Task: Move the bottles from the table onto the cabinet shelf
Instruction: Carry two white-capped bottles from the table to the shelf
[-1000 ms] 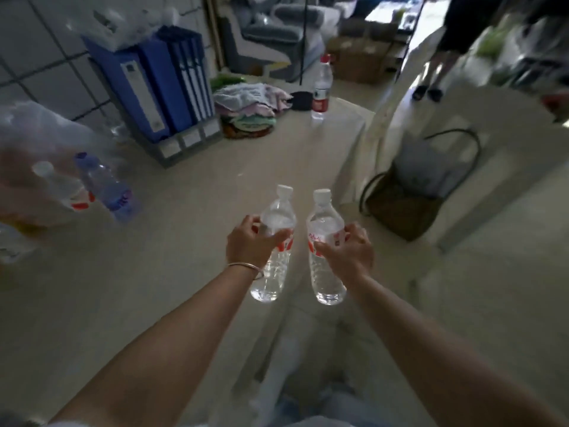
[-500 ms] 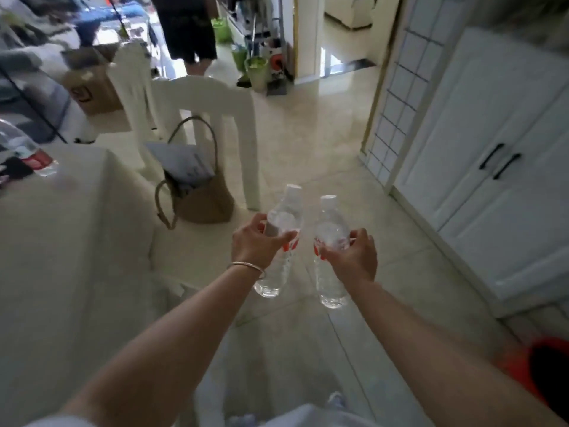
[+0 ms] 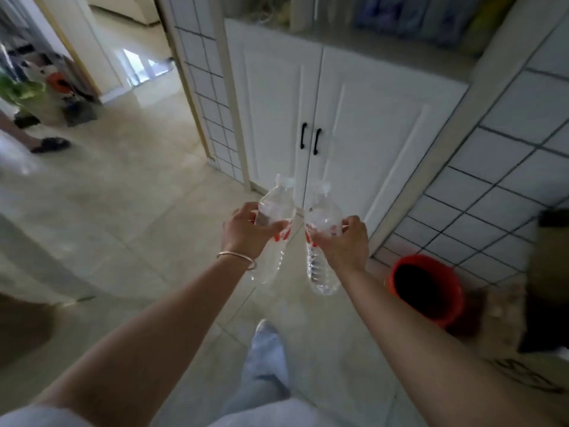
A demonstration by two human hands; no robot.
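I carry two clear plastic water bottles with white caps and red-and-white labels, held upright side by side over the tiled floor. My left hand (image 3: 244,231), a thin bangle on its wrist, grips the left bottle (image 3: 274,208) around its label. My right hand (image 3: 345,241) grips the right bottle (image 3: 321,217) the same way. Straight ahead stands the white cabinet (image 3: 354,124) with two shut doors and black handles. Its shelf (image 3: 369,38) runs above the doors, with blurred items on it.
A red bucket (image 3: 428,291) stands on the floor at the right, by a tiled wall (image 3: 498,180). A cardboard box (image 3: 542,374) lies at the lower right. At the far left are another person's foot in a dark slipper (image 3: 49,144) and an open doorway (image 3: 135,57).
My view has swung from the table to the right and now faces the cabinet, which is closer. Both hands still hold their bottles in the same grip.
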